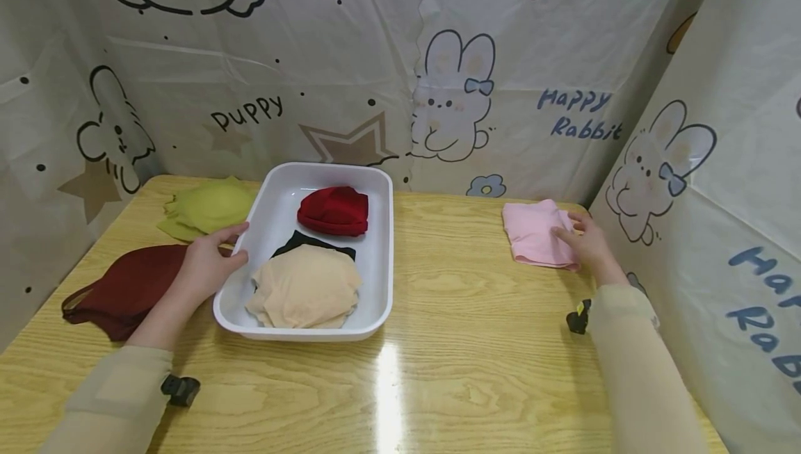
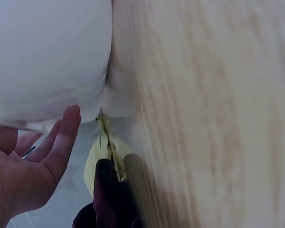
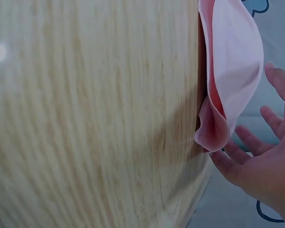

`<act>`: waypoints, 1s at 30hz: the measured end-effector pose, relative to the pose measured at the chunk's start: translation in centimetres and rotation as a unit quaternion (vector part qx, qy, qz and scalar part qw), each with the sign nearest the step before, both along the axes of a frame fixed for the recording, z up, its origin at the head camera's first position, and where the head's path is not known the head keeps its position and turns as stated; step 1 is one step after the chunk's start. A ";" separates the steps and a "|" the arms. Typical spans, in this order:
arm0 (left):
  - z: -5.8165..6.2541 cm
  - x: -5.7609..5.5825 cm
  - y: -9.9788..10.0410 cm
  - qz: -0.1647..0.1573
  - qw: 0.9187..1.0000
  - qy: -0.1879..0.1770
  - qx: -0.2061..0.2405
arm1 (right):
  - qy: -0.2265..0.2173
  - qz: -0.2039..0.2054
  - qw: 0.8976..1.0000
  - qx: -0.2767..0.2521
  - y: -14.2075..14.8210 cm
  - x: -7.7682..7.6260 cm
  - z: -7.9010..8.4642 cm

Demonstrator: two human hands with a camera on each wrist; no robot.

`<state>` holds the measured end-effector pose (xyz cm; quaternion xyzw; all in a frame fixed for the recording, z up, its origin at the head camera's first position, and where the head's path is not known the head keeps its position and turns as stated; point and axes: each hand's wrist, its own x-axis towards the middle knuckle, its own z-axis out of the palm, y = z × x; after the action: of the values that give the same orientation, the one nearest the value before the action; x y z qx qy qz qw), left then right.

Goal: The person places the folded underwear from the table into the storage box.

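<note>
My left hand (image 1: 209, 266) rests against the left rim of a white plastic tray (image 1: 386, 252), its thumb and fingers extended and touching the edge. In the left wrist view, the fingertips lie along the tray's outer wall (image 2: 47, 57). At the right, my right hand (image 1: 588, 242) is beside a folded pink garment (image 1: 538, 231), fingers spread and slightly bent. The right wrist view has these fingers at the edge of the pink cloth (image 3: 237, 61), not closed around it. Inside the tray lie a folded red garment (image 1: 334, 211), a beige garment (image 1: 306, 287) and a black one (image 1: 303, 240) partly under the beige.
Left of the tray lie a yellow-green garment (image 1: 213, 204) and a dark red garment with a thin strap (image 1: 134, 280), partly hidden by my left arm. The wood-grain table (image 1: 463, 343) meets printed cloth walls (image 1: 350, 58) at the back and sides.
</note>
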<state>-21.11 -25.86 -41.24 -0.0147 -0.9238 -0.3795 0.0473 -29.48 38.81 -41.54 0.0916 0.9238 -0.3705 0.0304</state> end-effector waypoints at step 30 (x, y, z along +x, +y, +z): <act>0.1 0.1 0.1 -0.004 1.000 0.010 0.002 | -0.049 -0.060 0.996 -0.040 -1.1 -0.8 -0.9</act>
<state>-21.02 -25.73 -41.11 -0.0216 -0.9227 -0.3810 0.0551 -30.31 37.71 -42.46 0.1639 0.8983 -0.4038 0.0567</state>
